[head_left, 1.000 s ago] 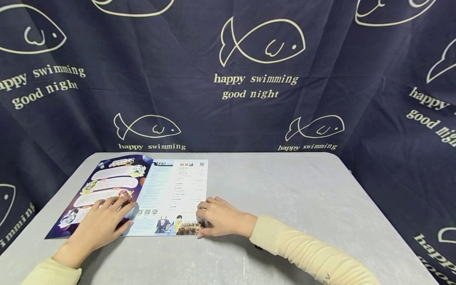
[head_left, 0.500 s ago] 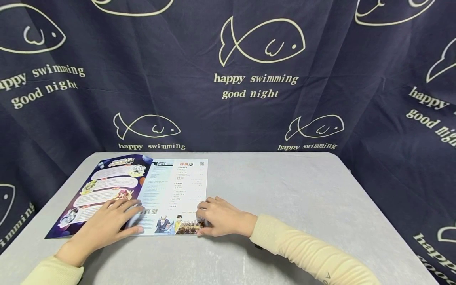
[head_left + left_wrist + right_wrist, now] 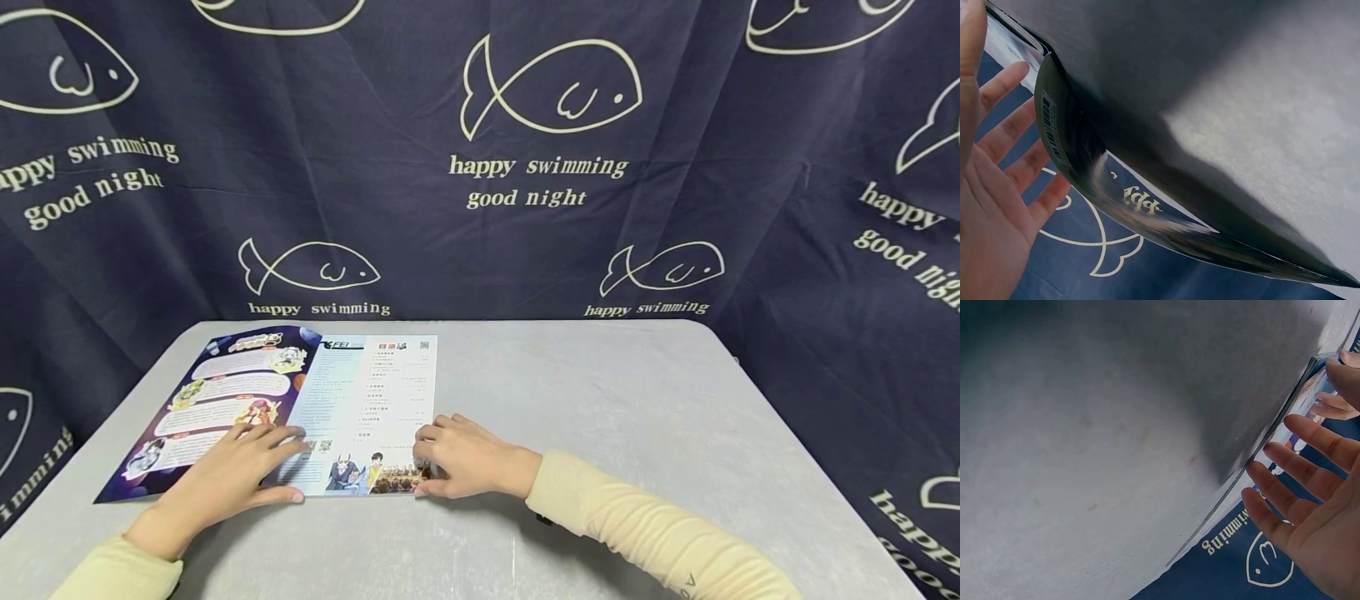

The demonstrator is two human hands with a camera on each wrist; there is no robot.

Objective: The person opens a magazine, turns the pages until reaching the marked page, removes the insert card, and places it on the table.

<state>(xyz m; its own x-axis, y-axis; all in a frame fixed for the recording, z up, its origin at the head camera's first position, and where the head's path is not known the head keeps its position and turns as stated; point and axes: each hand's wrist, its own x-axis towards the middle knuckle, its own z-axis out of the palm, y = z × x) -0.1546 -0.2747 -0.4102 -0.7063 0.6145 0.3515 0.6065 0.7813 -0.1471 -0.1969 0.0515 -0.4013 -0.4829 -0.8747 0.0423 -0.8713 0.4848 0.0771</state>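
Observation:
An open magazine (image 3: 337, 400) lies on the grey table, its dark purple left page (image 3: 191, 433) bowing up a little and its pale contents page flatter on the right. My left hand (image 3: 221, 475) rests palm down over the lower middle, fingertips by the spine and thumb at the bottom edge. In the left wrist view, its fingers (image 3: 1016, 131) are fairly straight beside the curved cover (image 3: 1054, 125), which bears a barcode. My right hand (image 3: 472, 458) touches the lower right page edge. Its fingers (image 3: 1279, 487) lie spread and relaxed along that edge in the right wrist view.
The grey table (image 3: 600, 417) extends to the right of the magazine and in front of it. Behind and around it hangs a dark blue curtain (image 3: 540, 250) printed with white fish and lettering.
My left hand has slid right across the left page towards the spine, its thumb moving along the bottom edge. My right hand and the magazine have stayed put.

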